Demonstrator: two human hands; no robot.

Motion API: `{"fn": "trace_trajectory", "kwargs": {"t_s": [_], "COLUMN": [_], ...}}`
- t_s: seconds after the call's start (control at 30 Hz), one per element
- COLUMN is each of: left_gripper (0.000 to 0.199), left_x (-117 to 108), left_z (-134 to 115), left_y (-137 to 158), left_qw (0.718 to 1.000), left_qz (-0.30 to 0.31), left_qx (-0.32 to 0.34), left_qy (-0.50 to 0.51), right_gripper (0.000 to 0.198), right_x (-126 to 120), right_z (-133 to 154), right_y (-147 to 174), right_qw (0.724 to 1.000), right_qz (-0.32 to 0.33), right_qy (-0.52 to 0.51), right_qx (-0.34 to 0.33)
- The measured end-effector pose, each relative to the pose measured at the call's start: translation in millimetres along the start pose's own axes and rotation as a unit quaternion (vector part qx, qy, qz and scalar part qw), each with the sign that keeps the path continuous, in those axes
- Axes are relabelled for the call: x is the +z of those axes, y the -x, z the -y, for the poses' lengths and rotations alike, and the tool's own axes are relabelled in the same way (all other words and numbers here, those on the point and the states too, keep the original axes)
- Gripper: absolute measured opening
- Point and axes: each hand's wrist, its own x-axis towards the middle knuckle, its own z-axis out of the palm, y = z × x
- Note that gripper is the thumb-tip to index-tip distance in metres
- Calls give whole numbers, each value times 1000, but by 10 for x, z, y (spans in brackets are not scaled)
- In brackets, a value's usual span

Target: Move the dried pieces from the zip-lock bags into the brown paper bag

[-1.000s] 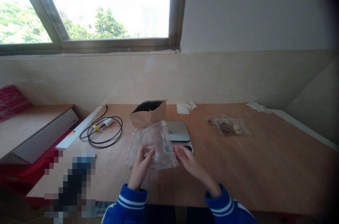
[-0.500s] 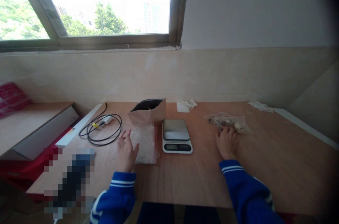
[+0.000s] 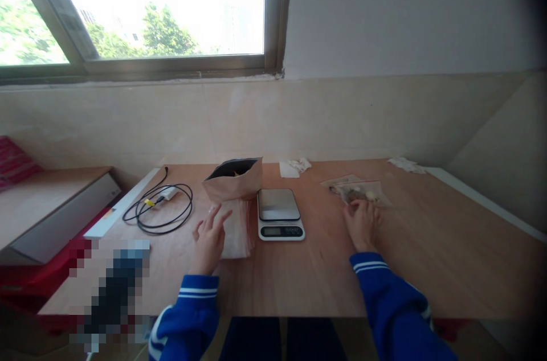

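My left hand (image 3: 210,240) is open, fingers spread, over the left side of a stack of clear zip bags (image 3: 237,236). My right hand (image 3: 361,227) rests at the near edge of a filled zip bag (image 3: 363,189). Its fingers are apart and slightly bent, and their tips touch or nearly touch the plastic. Small pale and dark pieces show inside that bag; a second bag lies partly under it. Between my hands stands a white kitchen scale (image 3: 280,213) with a bare metal plate. Behind the stack, a brown paper pouch (image 3: 234,183) gapes at the top; its contents are mostly hidden.
A coiled black cable (image 3: 158,210) with a white plug lies on the wooden table (image 3: 307,287) at left. Crumpled tissue (image 3: 301,165) and a white paper (image 3: 289,169) sit near the wall. More tissue (image 3: 405,165) lies at back right. A pixelated dark object (image 3: 117,287) covers the left front.
The view has turned slightly to the right. My left hand has shifted a little right over the bag stack. My right hand covers less of the filled bag.
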Motion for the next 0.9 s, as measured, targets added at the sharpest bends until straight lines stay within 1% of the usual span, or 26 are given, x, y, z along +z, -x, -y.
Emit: {"fn": "trace_trajectory", "kwargs": {"t_s": [0.07, 0.13, 0.2, 0.3, 0.4, 0.47, 0.5, 0.53, 0.57, 0.6, 0.67, 0.7, 0.73, 0.8, 0.87, 0.9], "left_gripper": [48, 46, 44, 41, 37, 36, 37, 40, 45, 52, 60, 59, 55, 40, 26, 23], "left_x": [-107, -172, -185, -129, -44, -4, 6, 9, 6, -4, -39, -61, -83, -118, -131, -129], "left_z": [-154, -298, -413, -537, -657, -766, -830, -900, -973, -1047, -1187, -1247, -1298, -1368, -1399, -1403], "left_y": [49, 123, 211, 342, 430, 450, 448, 440, 428, 412, 378, 364, 354, 347, 356, 363], "left_qw": [998, 996, 990, 974, 951, 935, 926, 918, 910, 902, 887, 879, 869, 839, 806, 792], "left_qz": [-48, -60, -43, -8, 11, 19, 23, 28, 32, 37, 54, 71, 94, 148, 180, 178], "left_qx": [1, 5, 24, 39, 19, 9, 8, 9, 10, 10, 10, 6, -2, -27, -56, -72], "left_qy": [27, 72, 129, 224, 307, 354, 376, 396, 414, 430, 457, 471, 486, 523, 562, 579], "right_gripper": [35, 30, 21, 21, 19, 14, 12, 13, 14, 16, 18, 17, 16, 15, 15, 17], "right_x": [-14, -38, -78, -193, -450, -731, -898, -1077, -1257, -1430, -1723, -1830, -1905, -1968, -1944, -1918], "right_z": [25, 48, 61, 88, 176, 283, 351, 427, 510, 597, 772, 852, 922, 1024, 1071, 1079], "right_y": [-27, -62, -95, -117, -64, 21, 75, 134, 197, 259, 376, 426, 469, 530, 567, 584], "right_qw": [1000, 1000, 999, 999, 998, 990, 982, 971, 952, 928, 887, 871, 858, 847, 854, 863], "right_qz": [10, 25, 31, 24, -5, -51, -69, -68, -52, -23, 48, 85, 105, 119, 88, 58], "right_qy": [10, 3, -16, -37, -67, -133, -174, -230, -301, -371, -459, -484, -502, -519, -512, -502], "right_qx": [7, 7, 4, 5, 9, 2, -5, -15, -19, -19, -5, -4, -4, -7, -9, -6]}}
